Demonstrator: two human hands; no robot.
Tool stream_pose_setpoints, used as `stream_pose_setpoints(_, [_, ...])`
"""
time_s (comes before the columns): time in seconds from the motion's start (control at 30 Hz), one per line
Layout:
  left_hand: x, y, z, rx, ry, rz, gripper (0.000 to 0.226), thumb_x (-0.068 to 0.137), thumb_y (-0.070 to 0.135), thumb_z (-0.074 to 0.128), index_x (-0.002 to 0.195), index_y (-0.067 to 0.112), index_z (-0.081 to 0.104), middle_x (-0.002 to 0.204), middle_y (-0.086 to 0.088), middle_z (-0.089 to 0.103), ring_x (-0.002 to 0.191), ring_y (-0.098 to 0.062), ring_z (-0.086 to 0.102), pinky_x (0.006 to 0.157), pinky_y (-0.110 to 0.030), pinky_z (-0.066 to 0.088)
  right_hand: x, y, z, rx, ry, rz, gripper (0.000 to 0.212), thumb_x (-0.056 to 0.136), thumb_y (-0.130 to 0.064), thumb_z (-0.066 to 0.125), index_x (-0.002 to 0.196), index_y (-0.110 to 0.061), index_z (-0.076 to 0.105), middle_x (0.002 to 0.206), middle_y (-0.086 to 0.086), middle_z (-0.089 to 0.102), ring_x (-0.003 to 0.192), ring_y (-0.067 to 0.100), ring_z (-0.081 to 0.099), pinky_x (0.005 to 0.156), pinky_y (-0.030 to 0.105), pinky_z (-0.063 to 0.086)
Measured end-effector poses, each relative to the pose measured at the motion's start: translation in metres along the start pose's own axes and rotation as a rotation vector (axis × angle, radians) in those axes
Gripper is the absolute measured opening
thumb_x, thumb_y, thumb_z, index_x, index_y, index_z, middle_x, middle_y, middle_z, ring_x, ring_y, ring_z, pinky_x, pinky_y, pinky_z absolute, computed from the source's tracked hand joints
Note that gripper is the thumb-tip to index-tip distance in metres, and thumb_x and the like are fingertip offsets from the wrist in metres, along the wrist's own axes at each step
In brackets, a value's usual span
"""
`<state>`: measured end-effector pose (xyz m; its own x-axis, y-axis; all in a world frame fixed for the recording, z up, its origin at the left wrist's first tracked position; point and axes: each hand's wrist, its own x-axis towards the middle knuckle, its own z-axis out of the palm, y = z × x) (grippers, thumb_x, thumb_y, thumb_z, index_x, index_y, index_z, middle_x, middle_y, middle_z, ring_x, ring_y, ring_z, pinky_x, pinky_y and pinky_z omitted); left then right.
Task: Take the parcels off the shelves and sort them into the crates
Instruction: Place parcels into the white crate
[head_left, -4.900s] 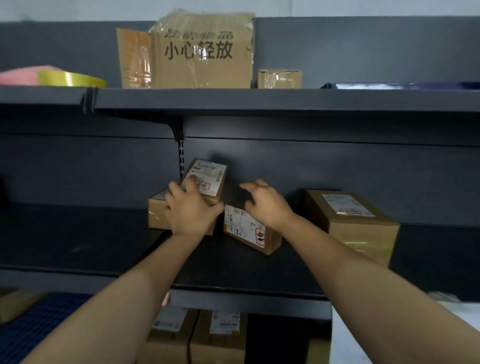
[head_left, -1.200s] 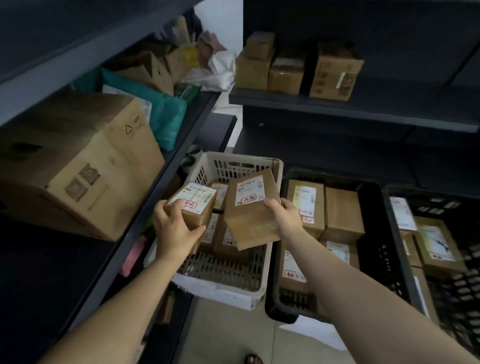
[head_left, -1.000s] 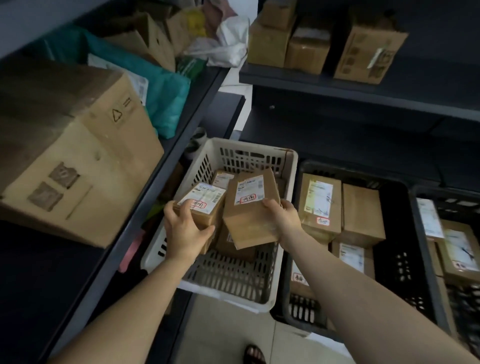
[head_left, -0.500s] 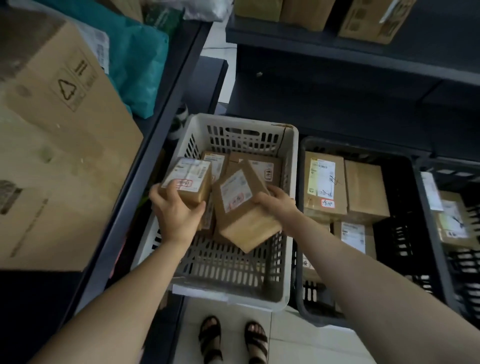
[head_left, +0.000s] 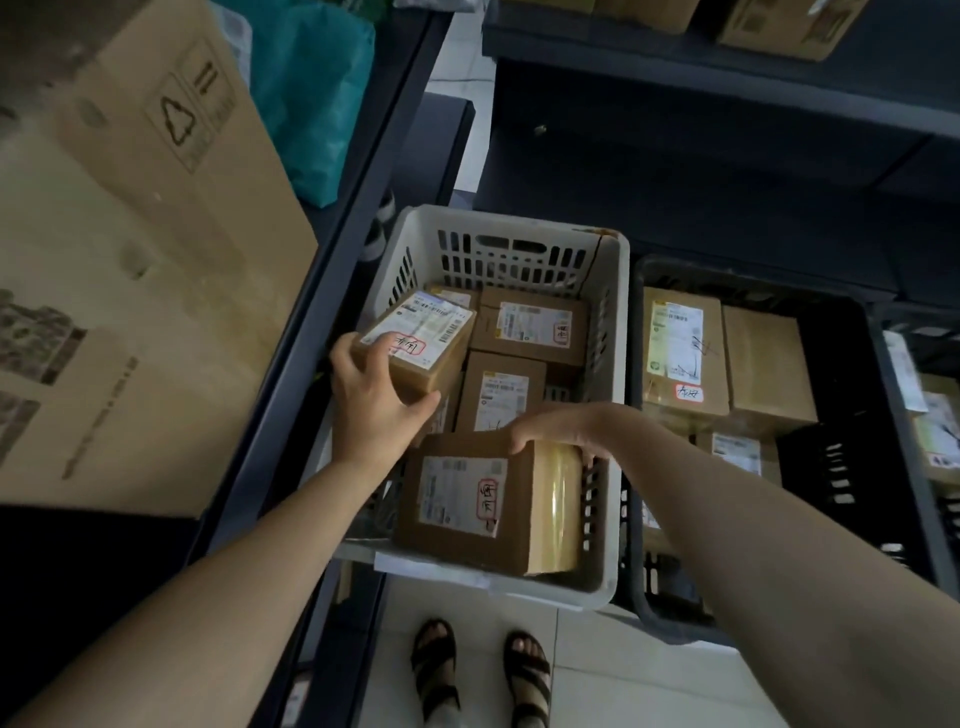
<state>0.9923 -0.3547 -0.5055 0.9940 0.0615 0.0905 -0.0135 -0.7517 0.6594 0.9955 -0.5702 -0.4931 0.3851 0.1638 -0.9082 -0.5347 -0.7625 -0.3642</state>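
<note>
A white slatted crate (head_left: 498, 249) stands on the floor below me with several brown parcels in it. My left hand (head_left: 376, 402) grips a small labelled parcel (head_left: 421, 343) and holds it over the crate's left side. A larger brown parcel (head_left: 483, 504) with a white label and red mark lies in the crate's near end. My right hand (head_left: 558, 428) rests on its far top edge, fingers curled over it. To the right, a black crate (head_left: 852, 332) holds more labelled parcels.
A dark shelf unit on the left carries a big cardboard box (head_left: 135, 249) and a teal bag (head_left: 311, 88). More boxes (head_left: 784, 21) sit on a far shelf. A further black crate (head_left: 930, 395) lies at the right edge. My sandalled feet (head_left: 478, 670) stand on pale tiles.
I turned from the shelf to the crates carrying both parcels. My right hand has lowered the larger parcel into the white crate's near end. The left hand's parcel stays above the crate.
</note>
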Motion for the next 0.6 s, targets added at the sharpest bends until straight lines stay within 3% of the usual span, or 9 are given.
stream_pose_setpoints(0.13, [-0.005, -0.009, 0.013, -0.001, -0.017, 0.004, 0.076, 0.068, 0.024, 0.081, 0.132, 0.012, 0.04, 0.144, -0.017, 0.019, 0.131, -0.035, 0.031, 0.102, -0.046, 0.043, 0.029, 0.009, 0.002, 0.205, -0.04, 0.088, 0.05, 0.083, -0.026, 0.063, 0.13, -0.016, 0.051, 0.123, 0.012, 0.061, 0.113, 0.032, 0.058, 0.103, 0.051, 0.041])
stream_pose_setpoints(0.23, [-0.006, -0.019, 0.022, -0.007, -0.02, 0.006, 0.076, 0.068, 0.025, 0.08, 0.131, 0.014, 0.04, 0.144, -0.017, 0.019, 0.131, -0.037, 0.031, 0.099, -0.05, 0.045, 0.035, 0.013, 0.001, 0.174, -0.044, 0.077, 0.046, 0.087, -0.036, 0.063, 0.127, -0.018, 0.051, 0.124, 0.004, 0.058, 0.115, 0.023, 0.053, 0.102, 0.039, 0.038])
stream_pose_setpoints(0.3, [-0.005, -0.022, 0.026, -0.032, -0.009, -0.03, 0.075, 0.068, 0.026, 0.08, 0.131, 0.015, 0.04, 0.144, -0.016, 0.018, 0.132, -0.036, 0.03, 0.098, -0.05, 0.045, 0.037, 0.014, 0.005, 0.128, -0.061, 0.071, 0.048, 0.088, -0.043, 0.063, 0.129, -0.02, 0.051, 0.12, -0.002, 0.056, 0.11, 0.016, 0.048, 0.092, 0.029, 0.033])
stream_pose_setpoints(0.4, [-0.004, -0.021, 0.026, -0.053, 0.006, -0.022, 0.074, 0.069, 0.024, 0.079, 0.131, 0.015, 0.04, 0.145, -0.016, 0.017, 0.132, -0.035, 0.029, 0.1, -0.045, 0.044, 0.035, 0.011, 0.006, 0.04, -0.119, 0.025, 0.05, 0.088, -0.04, 0.063, 0.131, -0.017, 0.054, 0.126, 0.003, 0.061, 0.111, 0.02, 0.057, 0.078, 0.027, 0.042])
stream_pose_setpoints(0.47, [0.0, -0.019, 0.023, -0.073, 0.033, -0.023, 0.073, 0.071, 0.022, 0.079, 0.132, 0.014, 0.04, 0.145, -0.017, 0.016, 0.132, -0.034, 0.029, 0.101, -0.036, 0.041, 0.032, 0.006, 0.002, -0.073, -0.099, -0.041, 0.057, 0.089, -0.036, 0.061, 0.14, -0.017, 0.046, 0.134, 0.004, 0.054, 0.122, 0.024, 0.05, 0.089, 0.03, 0.042])
stream_pose_setpoints(0.53, [0.004, -0.016, 0.019, -0.083, 0.054, -0.04, 0.073, 0.071, 0.02, 0.079, 0.132, 0.013, 0.04, 0.146, -0.017, 0.015, 0.133, -0.033, 0.028, 0.101, -0.03, 0.036, 0.033, 0.004, 0.002, -0.23, -0.031, -0.102, 0.076, 0.084, -0.039, 0.066, 0.149, -0.024, 0.03, 0.147, 0.005, 0.038, 0.137, 0.028, 0.032, 0.106, 0.04, 0.029])
stream_pose_setpoints(0.6, [0.007, -0.014, 0.014, -0.086, 0.061, -0.044, 0.073, 0.071, 0.021, 0.079, 0.132, 0.013, 0.04, 0.146, -0.016, 0.014, 0.134, -0.032, 0.027, 0.102, -0.03, 0.035, 0.036, 0.005, 0.006, -0.422, 0.01, -0.11, 0.094, 0.072, -0.048, 0.07, 0.151, -0.034, 0.021, 0.152, 0.007, 0.029, 0.14, 0.034, 0.023, 0.109, 0.051, 0.024])
